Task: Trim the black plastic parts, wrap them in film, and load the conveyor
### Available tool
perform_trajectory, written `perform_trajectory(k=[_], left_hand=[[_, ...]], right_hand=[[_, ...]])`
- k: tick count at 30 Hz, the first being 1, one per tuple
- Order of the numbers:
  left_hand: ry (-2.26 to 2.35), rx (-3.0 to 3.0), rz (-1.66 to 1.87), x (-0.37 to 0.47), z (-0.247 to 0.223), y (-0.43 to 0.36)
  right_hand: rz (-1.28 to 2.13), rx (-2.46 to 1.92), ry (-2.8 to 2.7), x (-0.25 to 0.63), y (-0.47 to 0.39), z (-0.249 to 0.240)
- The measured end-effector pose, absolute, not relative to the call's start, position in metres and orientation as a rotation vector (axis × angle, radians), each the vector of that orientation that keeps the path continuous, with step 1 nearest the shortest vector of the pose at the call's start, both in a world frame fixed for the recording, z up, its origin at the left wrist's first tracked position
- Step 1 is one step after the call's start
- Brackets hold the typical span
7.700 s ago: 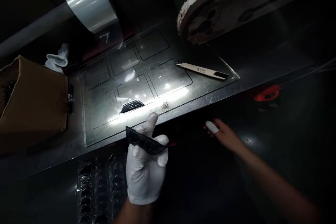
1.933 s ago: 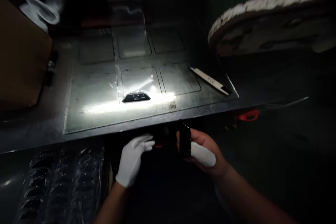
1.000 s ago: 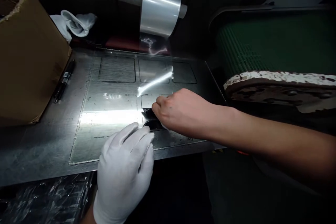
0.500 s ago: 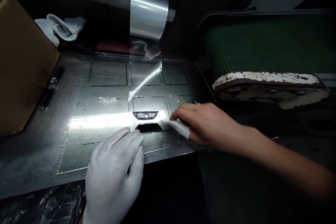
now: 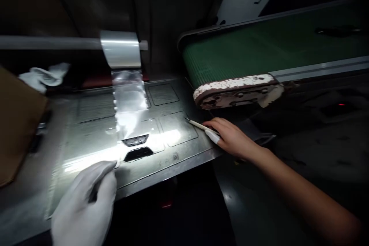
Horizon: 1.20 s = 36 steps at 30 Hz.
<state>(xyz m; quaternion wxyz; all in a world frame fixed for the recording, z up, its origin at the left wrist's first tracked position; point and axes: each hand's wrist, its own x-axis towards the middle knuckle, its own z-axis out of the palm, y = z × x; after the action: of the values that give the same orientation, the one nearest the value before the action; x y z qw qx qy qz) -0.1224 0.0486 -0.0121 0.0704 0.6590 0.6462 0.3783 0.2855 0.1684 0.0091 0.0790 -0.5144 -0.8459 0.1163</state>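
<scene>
My right hand (image 5: 227, 136), bare with a white cover on one fingertip, is closed around a slim, pale-handled craft knife (image 5: 197, 124). Its thin dark tip points left, over the scored sheet (image 5: 184, 144). On the left, my left hand (image 5: 86, 200) wears a white glove. Its thumb and fingers come together at the tips; whether anything is between them is hidden. Just beyond those fingertips lies a glossy black trapezoid part (image 5: 138, 154). Behind it sits a similar part with openings (image 5: 135, 140). Clear film (image 5: 129, 100) hangs from a roll (image 5: 122, 50) down toward the parts.
A green conveyor belt (image 5: 245, 54) with a chipped white end (image 5: 236, 82) stands at the right. At the left are a cardboard box (image 5: 20, 123), a dark pen (image 5: 37, 138) and crumpled white cloth (image 5: 44, 77). The metal table's front edge (image 5: 170, 175) drops into darkness.
The view has swung right. My left hand has drawn back from the black part, its fingers now pinched together. The knife in my right hand now points onto the sheet. The film hangs flatter.
</scene>
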Motion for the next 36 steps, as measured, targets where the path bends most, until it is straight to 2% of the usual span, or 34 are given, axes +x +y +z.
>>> perform_trajectory(k=[3,6,10,13,21,29,36], left_hand=[[2.14,1.916,1.077,-0.117,0.012,0.068],[2.061,2.116,0.947,-0.123,0.025,0.093],[1.893,2.204,0.757,-0.129,0.024,0.115],[1.842,2.194,0.719,-0.129,0.018,0.12],[1.84,2.154,0.68,-0.13,0.017,0.12],[1.834,2.129,0.668,-0.131,0.015,0.121],[1.841,2.137,0.675,-0.131,0.013,0.12]], right_hand=[[0.328,-1.52,-2.515,0.28,0.172,0.011],[0.363,-1.372,-2.463,0.262,0.175,0.018],[0.489,-1.011,-2.623,0.215,0.179,0.034],[0.454,-0.854,-2.739,0.175,0.184,0.046],[0.313,-0.885,-3.051,0.107,0.198,0.059],[0.258,-0.833,-3.097,0.096,0.203,0.048],[0.241,-0.904,-3.075,0.138,0.207,0.046]])
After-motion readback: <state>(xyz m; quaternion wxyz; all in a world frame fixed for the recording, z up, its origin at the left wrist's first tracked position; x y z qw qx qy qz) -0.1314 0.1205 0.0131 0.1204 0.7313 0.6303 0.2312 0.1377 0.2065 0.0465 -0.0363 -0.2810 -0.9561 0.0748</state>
